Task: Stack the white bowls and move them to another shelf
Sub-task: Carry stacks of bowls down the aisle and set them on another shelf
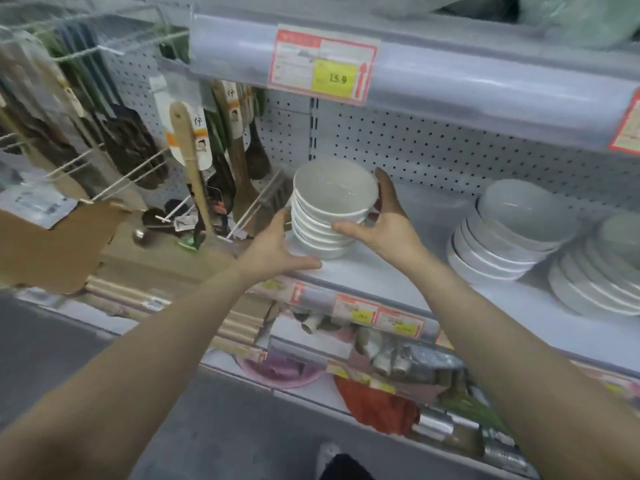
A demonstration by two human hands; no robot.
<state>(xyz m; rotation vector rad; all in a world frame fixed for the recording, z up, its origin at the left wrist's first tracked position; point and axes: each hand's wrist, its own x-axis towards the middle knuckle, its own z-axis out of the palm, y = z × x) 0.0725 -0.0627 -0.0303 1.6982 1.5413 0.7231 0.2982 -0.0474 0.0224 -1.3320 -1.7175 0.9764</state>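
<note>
A stack of several white bowls stands on the white shelf, near its left end. My right hand holds the stack's right side, with the thumb across the front of the lower bowls and the fingers reaching behind the top bowl. My left hand is at the stack's lower left. Its fingers lie straight along the left side and the thumb stretches under the base at the front. The stack leans slightly to the left.
To the right on the same shelf stand another stack of white bowls and a pile of plates. Wooden spatulas and ladles hang on pegs at left. An upper shelf edge with a price tag overhangs. Lower shelves hold mixed goods.
</note>
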